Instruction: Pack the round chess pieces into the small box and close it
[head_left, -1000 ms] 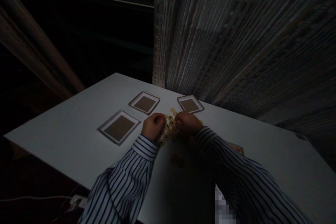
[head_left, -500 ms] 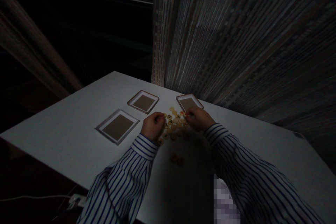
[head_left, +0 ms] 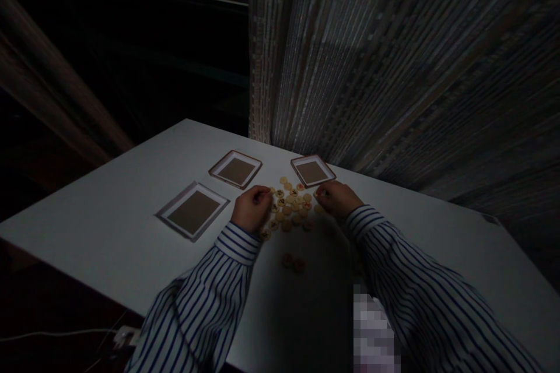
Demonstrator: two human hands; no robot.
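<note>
Round wooden Chinese chess pieces (head_left: 286,210) lie loosely grouped on the white table, some showing black or red characters and some plain. To the left of the group, my left hand (head_left: 251,208) is closed, thumb and forefinger pinching a piece (head_left: 272,191) at the group's edge. My right hand (head_left: 339,199) is closed on the other side, with a pale piece (head_left: 317,193) at its fingertips. Two more pieces (head_left: 293,263) sit apart in the shadow nearer to me.
Three shallow square trays with brown bottoms stand around the pieces: a far-left tray (head_left: 214,171), a near-left tray (head_left: 175,228) and a right tray (head_left: 333,177). A string curtain (head_left: 350,70) hangs behind the table (head_left: 105,210). At lower left is a white cable (head_left: 65,333).
My right hand has shifted slightly right, away from the group, with a piece at its fingertips. The right tray shows more fully. My left hand keeps its pinch; the view has shifted slightly.
</note>
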